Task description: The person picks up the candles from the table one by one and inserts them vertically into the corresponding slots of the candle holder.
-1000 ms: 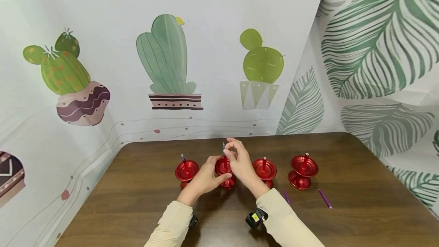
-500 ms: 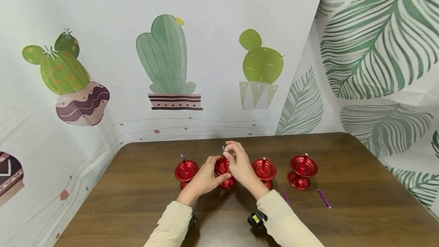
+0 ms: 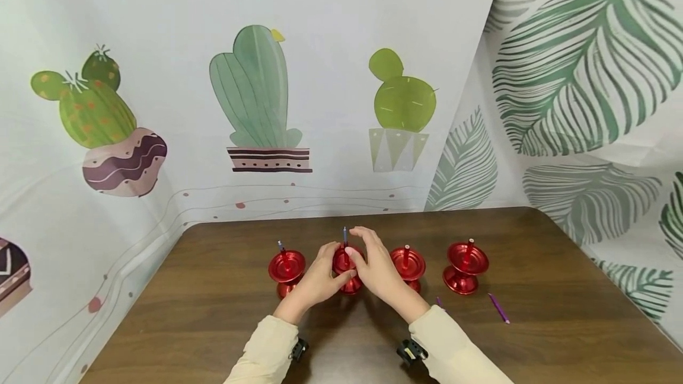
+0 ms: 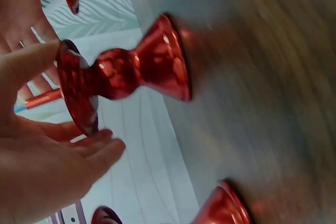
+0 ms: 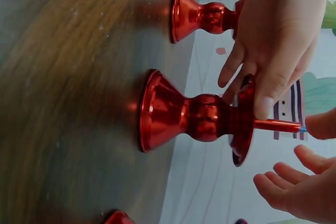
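Of the red metallic candle holders in a row, the second from the left [image 3: 352,287] stands upright between both hands. My left hand [image 3: 319,280] grips its dish by the rim, thumb on the near side and fingers beyond, as the left wrist view also shows. A thin blue candle [image 3: 344,236] rises from the red tube [image 5: 278,125] at the dish's centre. Around the candle's right side is my right hand [image 3: 377,270], its thumb and fingers spread apart with nothing pinched. In the right wrist view, that thumb [image 5: 321,124] overlaps the candle just above the tube.
To the left stands a holder [image 3: 287,266] with a blue candle in its tube. Two more holders, one near right [image 3: 408,265] and one far right [image 3: 467,259], have bare tubes. A purple candle [image 3: 498,308] lies on the brown table [image 3: 213,289]; another [image 3: 439,301] is partly behind the right sleeve.
My right hand has let go of the blue candle, lowered slightly and spread its fingers. The candle now stands by itself in the tube. My left hand keeps its grip on the holder.
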Demonstrator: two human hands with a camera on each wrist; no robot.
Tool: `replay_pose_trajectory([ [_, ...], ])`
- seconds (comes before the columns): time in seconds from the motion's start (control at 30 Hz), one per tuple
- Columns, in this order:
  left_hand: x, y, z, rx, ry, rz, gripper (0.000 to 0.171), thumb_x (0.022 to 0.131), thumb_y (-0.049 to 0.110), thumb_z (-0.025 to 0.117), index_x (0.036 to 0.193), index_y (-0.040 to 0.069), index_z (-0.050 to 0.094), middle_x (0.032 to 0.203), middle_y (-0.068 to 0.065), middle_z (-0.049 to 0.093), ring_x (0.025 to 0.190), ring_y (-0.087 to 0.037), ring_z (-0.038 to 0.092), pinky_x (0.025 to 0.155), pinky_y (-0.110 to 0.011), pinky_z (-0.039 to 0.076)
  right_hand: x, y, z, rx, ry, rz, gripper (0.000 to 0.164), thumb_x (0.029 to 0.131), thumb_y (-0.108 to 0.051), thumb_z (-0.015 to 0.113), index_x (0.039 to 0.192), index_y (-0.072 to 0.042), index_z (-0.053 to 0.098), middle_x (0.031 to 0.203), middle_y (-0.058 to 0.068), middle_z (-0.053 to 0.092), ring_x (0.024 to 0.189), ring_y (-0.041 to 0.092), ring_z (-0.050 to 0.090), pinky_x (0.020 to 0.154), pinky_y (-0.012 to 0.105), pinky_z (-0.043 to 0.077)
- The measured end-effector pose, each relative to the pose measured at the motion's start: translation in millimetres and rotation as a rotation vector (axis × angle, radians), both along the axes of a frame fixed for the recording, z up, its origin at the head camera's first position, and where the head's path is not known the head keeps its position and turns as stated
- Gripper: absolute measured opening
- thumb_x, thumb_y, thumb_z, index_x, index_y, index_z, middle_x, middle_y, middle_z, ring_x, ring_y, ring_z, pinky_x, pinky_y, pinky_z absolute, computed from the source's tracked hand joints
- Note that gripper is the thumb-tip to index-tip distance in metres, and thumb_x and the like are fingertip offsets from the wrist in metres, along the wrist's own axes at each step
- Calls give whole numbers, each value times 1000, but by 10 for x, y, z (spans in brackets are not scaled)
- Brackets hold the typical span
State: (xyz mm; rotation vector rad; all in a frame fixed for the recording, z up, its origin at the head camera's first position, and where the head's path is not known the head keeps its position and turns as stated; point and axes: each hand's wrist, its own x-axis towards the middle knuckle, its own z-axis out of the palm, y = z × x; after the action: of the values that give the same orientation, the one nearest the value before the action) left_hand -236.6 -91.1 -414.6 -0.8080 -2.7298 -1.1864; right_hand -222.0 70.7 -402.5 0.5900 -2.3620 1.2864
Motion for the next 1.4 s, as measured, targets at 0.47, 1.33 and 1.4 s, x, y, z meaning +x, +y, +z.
replay_pose_trajectory([
  [0.47, 231, 139, 159, 174, 290, 214, 63, 88, 15, 70, 138, -7, 39, 138, -24, 42, 127, -36, 45, 103, -50, 40, 310, 234, 227, -2, 40, 60, 45, 94, -15, 62, 136, -3, 50, 137, 11, 54, 127, 29, 49, 101, 52, 40],
  [1.33, 415, 941, 59, 122, 206, 35, 64, 91, 21, 68, 143, 1, 37, 140, -13, 45, 128, -25, 46, 103, -40, 42, 732, 1054, 37, 69, 197, -221, 41, 91, -6, 64, 132, -11, 57, 123, 2, 64, 72, 2, 58, 66, 9, 43],
  [1.4, 399, 975, 44, 112, 160, 34, 66, 90, 21, 68, 144, 0, 36, 141, -14, 43, 128, -25, 47, 103, -40, 42, 745, 1085, 7, 85, 181, -226, 42, 91, -6, 64, 132, -8, 56, 120, 4, 65, 59, 1, 46, 55, 16, 44],
])
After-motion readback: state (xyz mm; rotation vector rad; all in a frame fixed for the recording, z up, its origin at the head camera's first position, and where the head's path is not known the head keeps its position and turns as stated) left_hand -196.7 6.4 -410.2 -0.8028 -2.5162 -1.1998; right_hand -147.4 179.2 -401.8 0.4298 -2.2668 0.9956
